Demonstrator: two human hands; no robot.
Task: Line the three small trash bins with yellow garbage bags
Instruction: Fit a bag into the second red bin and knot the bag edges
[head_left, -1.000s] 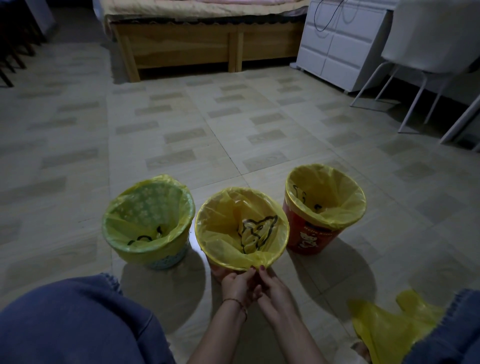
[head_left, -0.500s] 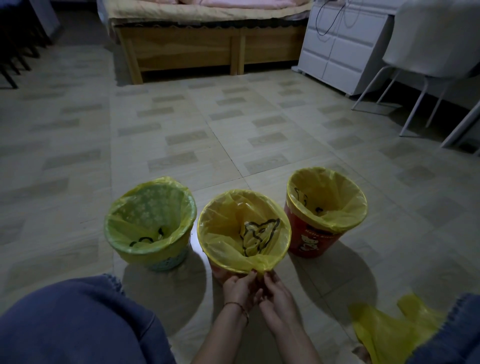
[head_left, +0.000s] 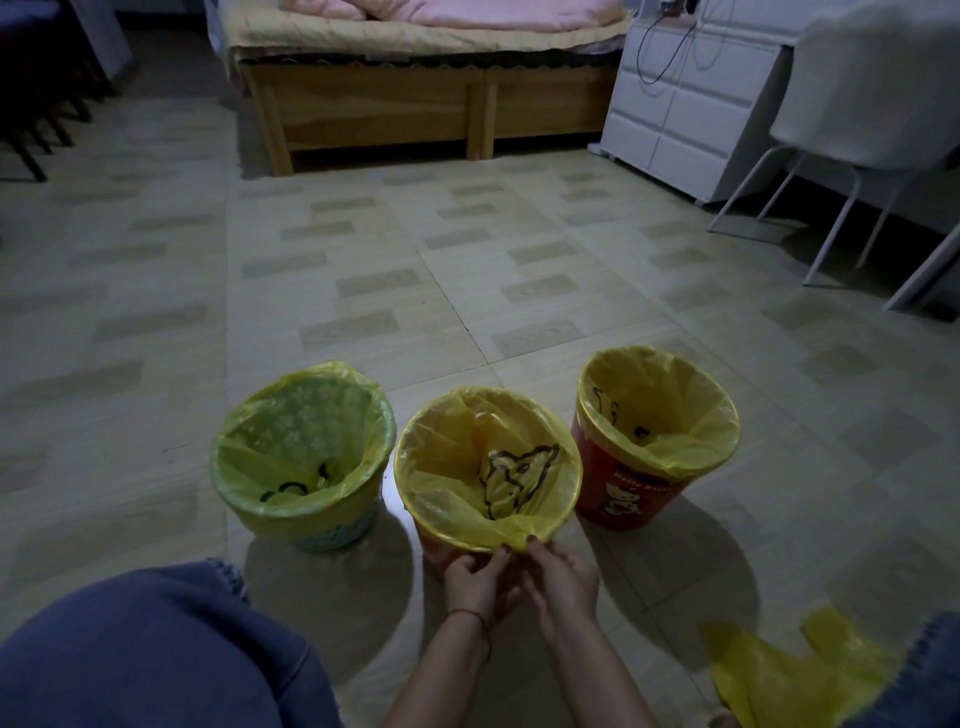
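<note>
Three small bins stand in a row on the tiled floor, each with a yellow bag over its rim. The left bin (head_left: 332, 535) is pale green, the red bin (head_left: 618, 504) stands on the right. The middle bin (head_left: 431, 545) is almost covered by its yellow bag (head_left: 447, 467), which has a black drawing inside. My left hand (head_left: 475, 584) and my right hand (head_left: 563, 579) meet at the near edge of that bag, fingers pinching the gathered plastic below the rim.
A loose yellow bag (head_left: 779, 670) lies on the floor at the lower right. My knees in blue jeans (head_left: 145, 654) fill the lower left. A wooden bed (head_left: 415, 104), a white drawer unit (head_left: 675, 114) and a white chair (head_left: 857, 130) stand farther back.
The view has tilted slightly upward. Both hands stay at the near edge of the middle bag, with the fingers shifting a little on the plastic.
</note>
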